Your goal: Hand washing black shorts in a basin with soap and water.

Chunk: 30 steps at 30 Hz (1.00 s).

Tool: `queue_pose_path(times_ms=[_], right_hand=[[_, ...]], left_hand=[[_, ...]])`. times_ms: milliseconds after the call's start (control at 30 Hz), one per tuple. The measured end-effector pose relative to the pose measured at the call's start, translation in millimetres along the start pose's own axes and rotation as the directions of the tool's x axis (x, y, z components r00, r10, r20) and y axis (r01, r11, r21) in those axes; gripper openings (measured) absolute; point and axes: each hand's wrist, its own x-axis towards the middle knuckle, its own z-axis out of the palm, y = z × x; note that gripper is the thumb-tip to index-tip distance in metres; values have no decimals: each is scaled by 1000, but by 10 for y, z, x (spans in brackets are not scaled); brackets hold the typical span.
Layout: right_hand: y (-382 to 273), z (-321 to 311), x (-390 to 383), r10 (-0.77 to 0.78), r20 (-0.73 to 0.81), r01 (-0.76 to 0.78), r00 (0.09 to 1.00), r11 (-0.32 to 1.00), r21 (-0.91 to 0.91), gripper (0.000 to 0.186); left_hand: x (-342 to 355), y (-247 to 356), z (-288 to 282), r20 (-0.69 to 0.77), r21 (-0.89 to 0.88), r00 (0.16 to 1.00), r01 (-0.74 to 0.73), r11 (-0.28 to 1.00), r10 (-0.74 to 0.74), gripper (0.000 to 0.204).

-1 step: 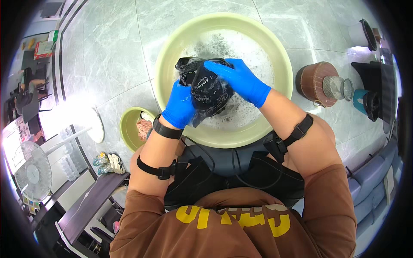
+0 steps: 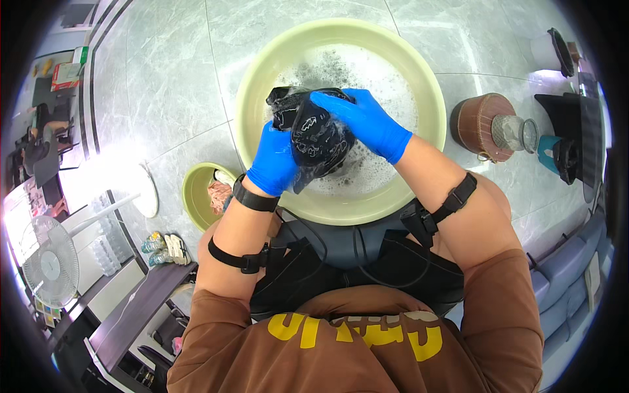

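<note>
A wet black cloth item (image 2: 322,141), streaked with suds, is bunched between my hands over a large pale green basin (image 2: 427,85). Its exact kind cannot be made out. My left hand (image 2: 275,157), in a blue rubber glove, grips the item's left side. From the right, my right hand (image 2: 367,121), gloved the same way, closes on its upper edge with the thumb lying across the fabric. Foamy water (image 2: 386,78) fills the basin below, and the item's lower end hangs close to the suds. Fingertips of both hands are hidden behind the cloth.
Left of the big basin stands a smaller green basin (image 2: 191,196) holding pinkish cloth (image 2: 219,195). A white fan (image 2: 51,262) and a dark bench (image 2: 131,314) are farther left. At the right sit a brown round stool-like container (image 2: 473,128) and a blue sofa (image 2: 570,268).
</note>
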Motion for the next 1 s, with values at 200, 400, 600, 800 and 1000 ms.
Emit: queue_pose_path(times_ms=[200,400,600,800,1000], right_hand=[[83,26,54,-45,-39,50,998,990,135,44],[-53,-30,31,112,-47,-115,993,991,-62,42],[211,-107,55,-53,-9,53,999,970,237,36],[19,-45,69,-128,-68,130,989,991,24,41],[24,43,15,-385,-221,288,896,883,-371,52]], left_hand=[[-23,-19,50,-45,172,994,-93,981,102,26],[-31,-45,96,47,551,941,-304,777,334,31],[-3,-152,3,112,636,926,-346,690,361,46],[127,-113,2,12,542,924,-327,774,382,26],[105,22,-205,-51,164,998,47,985,-39,24]])
